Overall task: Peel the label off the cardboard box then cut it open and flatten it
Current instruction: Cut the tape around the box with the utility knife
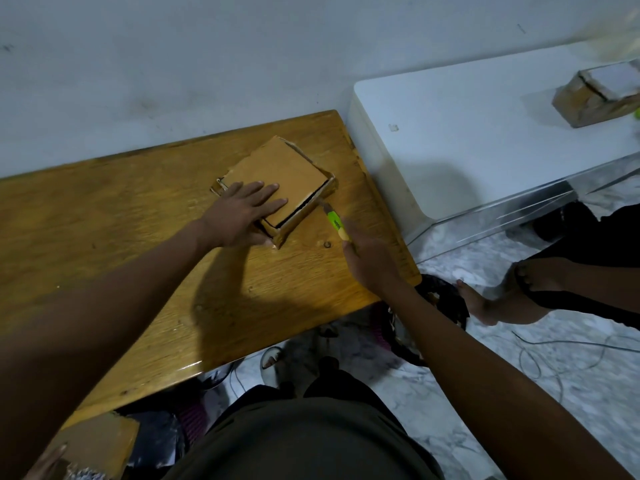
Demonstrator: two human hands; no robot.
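A small brown cardboard box (291, 174) lies on the wooden table (145, 244), near its far right end. Its top panel sits slightly sunk, with a dark gap along the near right edge. My left hand (242, 213) lies flat on the box's near left part, fingers spread, pressing it down. My right hand (370, 261) grips a green and yellow utility knife (334, 221). The knife's tip touches the box's right side, near the corner. No label is visible on the box's top.
A white low table (467, 140) stands to the right, with another cardboard box (595, 95) on it. Another person's bare feet (502, 292) rest on the marble floor at right. Cables and a dark bag lie under the table edge. A cardboard piece (93, 445) is at bottom left.
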